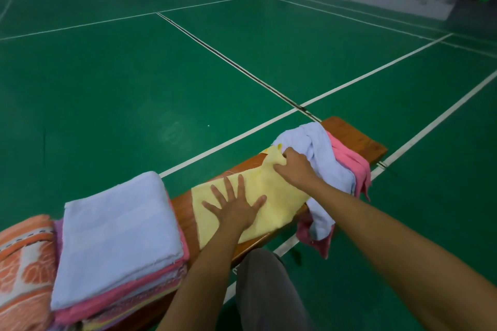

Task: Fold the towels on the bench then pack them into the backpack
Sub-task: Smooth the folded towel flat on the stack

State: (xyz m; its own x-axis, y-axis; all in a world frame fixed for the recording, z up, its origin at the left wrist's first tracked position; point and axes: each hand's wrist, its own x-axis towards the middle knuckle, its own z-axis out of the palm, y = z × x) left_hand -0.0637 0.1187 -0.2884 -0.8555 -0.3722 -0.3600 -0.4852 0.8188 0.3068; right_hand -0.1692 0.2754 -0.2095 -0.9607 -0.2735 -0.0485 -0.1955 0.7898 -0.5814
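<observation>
A: Item one, yellow towel (250, 196). Location?

B: Middle of the bench (357, 140), laid flat across its width, near hem drooping over the near edge. Left hand (236, 204) lies on it palm down, fingers spread wide. Right hand (293, 166) pinches the towel's far-right end, fabric bunched under the thumb.

A: Item two?

B: Unfolded heap, right end of the bench: a pale blue towel (320, 148) over a pink towel (352, 166), both spilling off the near edge. The right hand touches the blue one.

A: Item three?

B: Folded stack (118, 239) toward the left end, pale blue on top, pink and striped layers beneath. Beside it, at the left frame edge, an orange patterned towel (24, 263).

A: Risks?

B: Judged only: lifting the pinched end could drag the blue towel along, and the heap, already hanging over, could slide to the green floor (134, 88). If the flat hand lets the cloth shift, the fold comes out crooked.

A: Not established?

B: No backpack in view. The orange towel is cut off by the frame. Count of layers in the stack is unclear. A grey-trousered knee (263, 277) hides the bench's underside.
</observation>
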